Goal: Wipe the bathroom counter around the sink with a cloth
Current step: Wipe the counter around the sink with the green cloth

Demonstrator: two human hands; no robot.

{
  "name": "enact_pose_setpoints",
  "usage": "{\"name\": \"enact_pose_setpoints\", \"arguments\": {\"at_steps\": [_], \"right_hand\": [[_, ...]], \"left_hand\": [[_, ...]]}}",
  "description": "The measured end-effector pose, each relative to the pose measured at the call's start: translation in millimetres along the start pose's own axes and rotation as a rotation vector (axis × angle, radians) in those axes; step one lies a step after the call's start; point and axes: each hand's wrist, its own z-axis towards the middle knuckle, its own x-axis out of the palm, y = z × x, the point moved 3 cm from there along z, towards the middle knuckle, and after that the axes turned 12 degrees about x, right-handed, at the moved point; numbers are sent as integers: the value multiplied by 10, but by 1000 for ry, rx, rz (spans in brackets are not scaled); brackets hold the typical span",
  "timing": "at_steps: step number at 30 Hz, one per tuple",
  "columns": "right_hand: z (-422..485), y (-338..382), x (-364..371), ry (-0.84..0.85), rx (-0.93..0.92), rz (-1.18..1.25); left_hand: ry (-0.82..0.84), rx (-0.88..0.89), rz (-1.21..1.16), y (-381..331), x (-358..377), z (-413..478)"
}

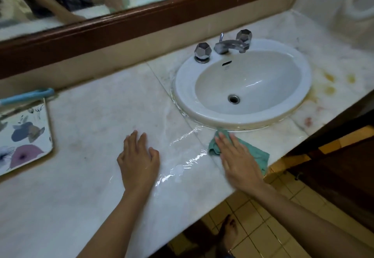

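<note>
Left hand [139, 160]: flat on wet marble counter [85, 128], fingers straight, holding nothing.
Right hand [238, 156]: fingers straight, pressing one crumpled teal cloth [257, 152] onto counter, at sink's [182, 87] front rim.
Sink: one oval white ceramic basin; printed mark unreadable.
Fittings: two faceted chrome knobs [203, 50], one spout [230, 45].

Head cam, close, looks down at counter [91, 116].

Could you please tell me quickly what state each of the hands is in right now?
Left hand: open, resting on the counter, holding nothing.
Right hand: open, fingers straight, pressing the cloth flat on the counter.
</note>
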Motion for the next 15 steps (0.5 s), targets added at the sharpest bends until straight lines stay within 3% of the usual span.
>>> {"name": "enact_pose_setpoints", "arguments": {"at_steps": [3, 6, 9, 12, 15], "right_hand": [[21, -454, -140, -54, 175, -4], [4, -342, -146, -122, 357, 79], [-235, -112, -71, -85, 308, 70], [-420, -333, -156, -12, 110, -14], [-286, -872, -391, -108, 229, -2]], "left_hand": [[13, -47, 3, 104, -14, -54], [59, -118, -60, 124, -91, -13], [40, -147, -251, -205, -146, -100], [7, 87, -381, -775, -112, -262], [20, 258, -467, -1396, 24, -187]]}}
